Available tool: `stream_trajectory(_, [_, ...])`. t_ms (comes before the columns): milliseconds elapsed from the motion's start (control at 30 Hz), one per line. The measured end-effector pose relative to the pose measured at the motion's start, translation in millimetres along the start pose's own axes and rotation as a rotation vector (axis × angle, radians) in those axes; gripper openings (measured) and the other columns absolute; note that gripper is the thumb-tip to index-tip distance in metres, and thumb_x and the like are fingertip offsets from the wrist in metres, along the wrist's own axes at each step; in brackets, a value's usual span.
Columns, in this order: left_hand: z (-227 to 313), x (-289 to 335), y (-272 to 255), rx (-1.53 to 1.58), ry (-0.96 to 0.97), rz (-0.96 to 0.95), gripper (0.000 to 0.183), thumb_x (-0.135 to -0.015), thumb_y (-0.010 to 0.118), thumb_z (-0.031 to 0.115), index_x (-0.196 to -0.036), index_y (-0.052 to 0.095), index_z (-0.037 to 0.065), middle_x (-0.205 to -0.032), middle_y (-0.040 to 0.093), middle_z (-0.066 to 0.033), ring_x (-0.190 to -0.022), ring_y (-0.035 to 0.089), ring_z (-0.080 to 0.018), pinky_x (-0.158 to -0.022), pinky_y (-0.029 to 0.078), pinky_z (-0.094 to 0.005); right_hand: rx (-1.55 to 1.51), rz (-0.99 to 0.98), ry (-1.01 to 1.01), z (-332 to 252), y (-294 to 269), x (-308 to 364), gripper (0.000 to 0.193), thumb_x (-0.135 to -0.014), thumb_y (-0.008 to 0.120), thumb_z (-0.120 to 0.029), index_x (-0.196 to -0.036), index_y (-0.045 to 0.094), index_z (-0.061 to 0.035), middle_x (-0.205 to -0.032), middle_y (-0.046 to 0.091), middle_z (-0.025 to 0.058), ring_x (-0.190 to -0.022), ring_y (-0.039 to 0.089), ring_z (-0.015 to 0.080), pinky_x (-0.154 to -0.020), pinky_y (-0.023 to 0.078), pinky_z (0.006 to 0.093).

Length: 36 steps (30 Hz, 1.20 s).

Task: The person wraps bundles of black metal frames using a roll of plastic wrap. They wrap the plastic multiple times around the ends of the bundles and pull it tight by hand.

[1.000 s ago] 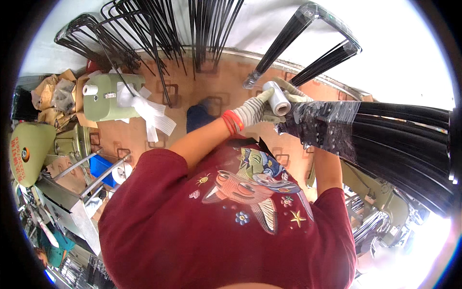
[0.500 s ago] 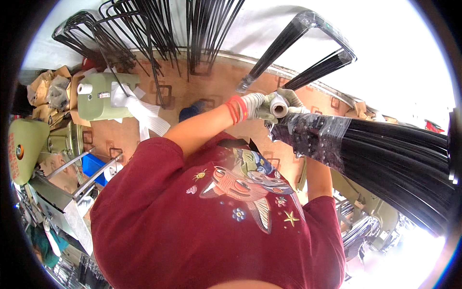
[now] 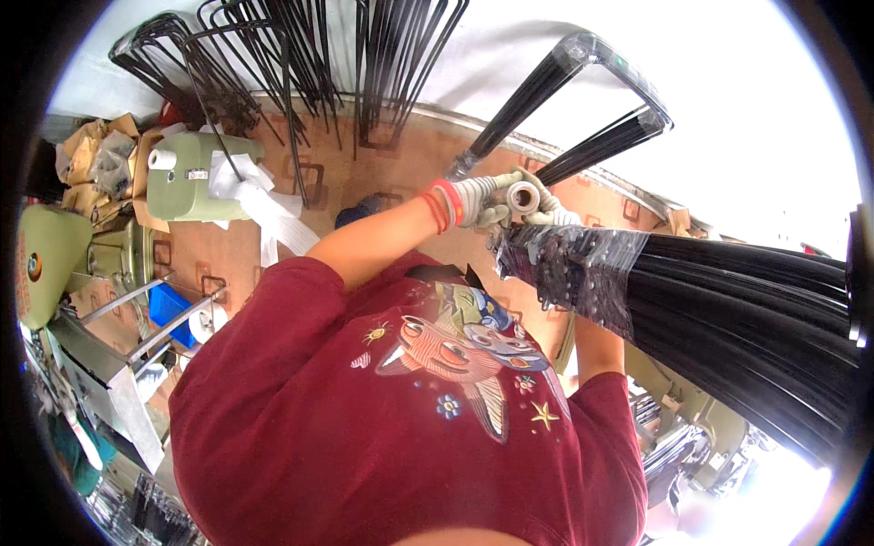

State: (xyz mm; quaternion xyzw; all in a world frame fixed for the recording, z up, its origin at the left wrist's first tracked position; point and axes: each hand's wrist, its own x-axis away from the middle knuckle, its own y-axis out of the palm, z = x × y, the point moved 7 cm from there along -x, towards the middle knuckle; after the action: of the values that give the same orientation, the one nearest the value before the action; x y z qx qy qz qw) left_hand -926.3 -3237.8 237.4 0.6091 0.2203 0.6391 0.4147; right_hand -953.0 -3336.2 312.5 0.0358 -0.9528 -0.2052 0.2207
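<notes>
A roll of clear stretch film (image 3: 523,198) stands end-on toward me, its hollow core showing. My left hand (image 3: 478,201), in a striped knit glove with red bands at the wrist, grips the roll from its left side. On the roll's far and right side are the gloved fingers of my right hand (image 3: 549,207); its forearm passes beneath the bundle. Just below the roll lies the end of a thick bundle of long black rods (image 3: 728,309), running off to the right. Clear film (image 3: 583,268) wraps that end in wrinkled layers.
A bent bundle of black rods (image 3: 523,98), wrapped at its corners, leans on the white wall. More bent black rods (image 3: 391,64) stand farther left. A green machine (image 3: 191,177) with white sheeting, cardboard boxes (image 3: 86,150) and a metal frame (image 3: 173,328) with a blue bin occupy the left side.
Both hands and the film roll have shifted slightly left and up. The wrapped bundle end has also moved a little left in view, along with a small camera shift.
</notes>
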Motion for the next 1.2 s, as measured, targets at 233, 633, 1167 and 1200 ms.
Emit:
stream_trajectory(233, [-3.3,-22.0,4.3,0.228,0.157,-0.033,0.039,-0.081,0.059,0.044,-0.089,0.059,0.006,-0.074,0.061,-0.0096,-0.06,0.062,-0.0167,-0.043,0.051,-0.0191,0.067,0.082,-0.217,10.9,-41.4,-5.8,0.061,-0.072,0.069,-0.004,-0.127,0.043,-0.0072,-0.125,0.049,0.0104,-0.115,0.048,0.0219,-0.097,0.041,0.038])
stream_trajectory(633, [10.1,-18.3,26.8,-0.325,0.325,-0.07,0.026,-0.086,0.056,0.034,-0.091,0.056,0.009,-0.071,0.058,-0.0027,-0.06,0.056,-0.0128,-0.053,0.046,-0.0265,0.429,0.462,-0.224,-3.3,-44.2,-0.5,0.055,-0.061,0.082,-0.018,-0.103,0.047,-0.0097,-0.093,0.06,0.0008,-0.084,0.057,0.0085,-0.073,0.049,0.0253])
stream_trajectory(1167, [-24.8,35.4,95.6,-1.268,1.373,0.188,0.081,-0.038,0.084,0.029,-0.109,0.049,0.012,-0.135,0.032,-0.0192,-0.12,0.033,-0.0404,-0.103,0.02,-0.0508,0.327,0.791,-0.403,5.7,-69.5,52.9,0.028,-0.078,0.063,-0.005,-0.101,0.048,-0.0099,-0.094,0.054,0.0084,-0.075,0.056,0.0156,-0.062,0.05,0.0258])
stream_trajectory(1200, [-22.4,32.6,95.6,-1.306,1.333,0.18,0.082,-0.038,0.084,0.028,-0.11,0.048,0.012,-0.134,0.033,-0.0193,-0.12,0.033,-0.0401,-0.102,0.021,-0.0503,0.453,0.846,-0.406,2.1,-70.2,65.0,0.03,-0.077,0.064,-0.006,-0.102,0.048,-0.0095,-0.094,0.054,0.0082,-0.076,0.056,0.0156,-0.064,0.049,0.026])
